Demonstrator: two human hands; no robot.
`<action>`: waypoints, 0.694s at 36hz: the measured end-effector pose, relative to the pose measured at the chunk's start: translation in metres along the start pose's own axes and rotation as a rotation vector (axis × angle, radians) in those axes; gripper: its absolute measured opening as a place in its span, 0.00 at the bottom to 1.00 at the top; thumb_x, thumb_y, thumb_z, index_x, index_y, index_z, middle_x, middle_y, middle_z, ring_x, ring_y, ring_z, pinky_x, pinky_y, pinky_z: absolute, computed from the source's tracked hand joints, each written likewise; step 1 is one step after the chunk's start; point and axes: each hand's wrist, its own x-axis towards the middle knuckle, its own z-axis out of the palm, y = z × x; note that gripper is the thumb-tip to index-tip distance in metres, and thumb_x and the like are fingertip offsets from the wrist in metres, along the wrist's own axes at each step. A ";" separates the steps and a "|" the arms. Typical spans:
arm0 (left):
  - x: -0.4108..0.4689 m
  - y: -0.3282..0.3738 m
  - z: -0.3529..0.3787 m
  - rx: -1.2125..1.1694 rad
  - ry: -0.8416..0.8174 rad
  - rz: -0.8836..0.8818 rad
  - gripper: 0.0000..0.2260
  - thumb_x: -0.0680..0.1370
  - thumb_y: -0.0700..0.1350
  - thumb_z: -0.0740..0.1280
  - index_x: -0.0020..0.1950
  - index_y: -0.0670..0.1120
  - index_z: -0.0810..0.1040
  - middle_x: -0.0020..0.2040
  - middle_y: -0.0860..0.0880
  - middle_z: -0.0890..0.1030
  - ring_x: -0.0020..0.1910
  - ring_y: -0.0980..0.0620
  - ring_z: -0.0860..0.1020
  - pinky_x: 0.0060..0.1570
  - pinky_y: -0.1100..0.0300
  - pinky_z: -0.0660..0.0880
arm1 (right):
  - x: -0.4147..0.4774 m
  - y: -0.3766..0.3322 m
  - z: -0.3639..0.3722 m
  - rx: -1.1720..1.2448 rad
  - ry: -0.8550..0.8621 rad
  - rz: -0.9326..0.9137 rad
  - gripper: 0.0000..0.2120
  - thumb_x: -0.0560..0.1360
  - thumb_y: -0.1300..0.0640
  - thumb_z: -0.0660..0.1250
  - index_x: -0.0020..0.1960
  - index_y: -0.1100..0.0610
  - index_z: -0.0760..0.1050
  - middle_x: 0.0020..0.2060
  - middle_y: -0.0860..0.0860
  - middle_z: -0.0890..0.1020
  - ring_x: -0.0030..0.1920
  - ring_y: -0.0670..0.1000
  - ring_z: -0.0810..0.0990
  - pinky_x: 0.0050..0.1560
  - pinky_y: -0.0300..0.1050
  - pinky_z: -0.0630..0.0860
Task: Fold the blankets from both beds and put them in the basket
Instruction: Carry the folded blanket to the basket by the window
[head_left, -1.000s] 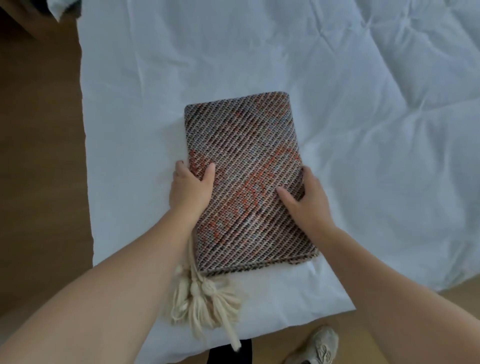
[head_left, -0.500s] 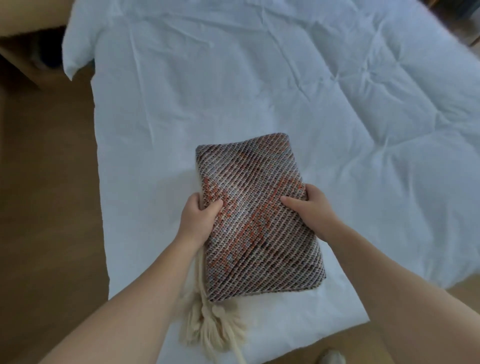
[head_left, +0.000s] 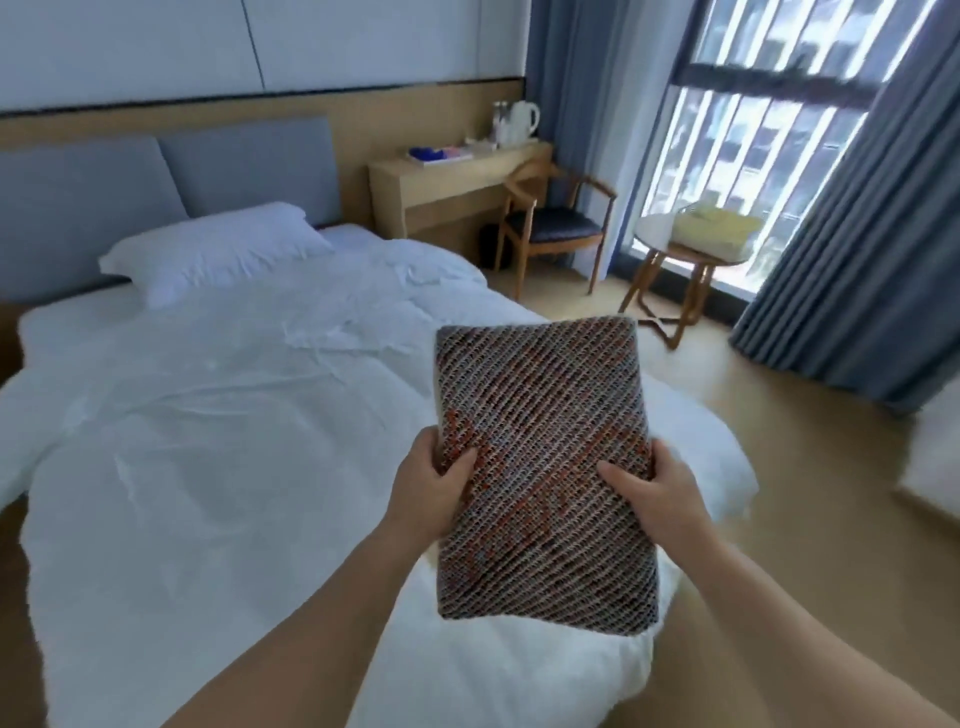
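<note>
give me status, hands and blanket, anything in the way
Left hand and right hand both grip the folded blanket, lifted above the bed. Basket on round table by window. Floor path looks clear.

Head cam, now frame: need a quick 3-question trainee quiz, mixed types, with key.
1. True or false: the folded blanket is lying flat on the bed.
2. Which hands have a grip on the blanket? A) left hand only B) right hand only C) both
3. Fill in: the kettle stands on the ___ by the wall.

Key:
1. False: it is held up in the air, over the bed's corner.
2. C: one hand on each side edge, thumbs on top.
3. Desk, behind the wooden chair.
</note>
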 end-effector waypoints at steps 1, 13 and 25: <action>0.001 0.019 0.011 0.004 -0.029 0.038 0.09 0.78 0.48 0.67 0.55 0.52 0.70 0.46 0.59 0.77 0.45 0.63 0.76 0.46 0.63 0.72 | -0.004 -0.006 -0.022 0.002 0.040 -0.025 0.16 0.71 0.58 0.75 0.55 0.56 0.73 0.47 0.49 0.81 0.45 0.45 0.80 0.37 0.34 0.73; -0.061 0.169 0.187 -0.005 -0.320 0.292 0.09 0.79 0.45 0.65 0.57 0.48 0.71 0.47 0.56 0.77 0.46 0.59 0.76 0.46 0.61 0.70 | -0.096 0.009 -0.258 -0.027 0.380 -0.094 0.17 0.74 0.53 0.71 0.60 0.49 0.69 0.48 0.43 0.77 0.49 0.45 0.76 0.45 0.36 0.71; -0.156 0.220 0.350 -0.068 -0.587 0.271 0.14 0.78 0.44 0.66 0.63 0.46 0.71 0.53 0.50 0.79 0.53 0.51 0.78 0.51 0.58 0.72 | -0.192 0.086 -0.414 -0.073 0.565 0.055 0.25 0.73 0.49 0.71 0.67 0.54 0.68 0.56 0.48 0.78 0.53 0.49 0.77 0.55 0.47 0.73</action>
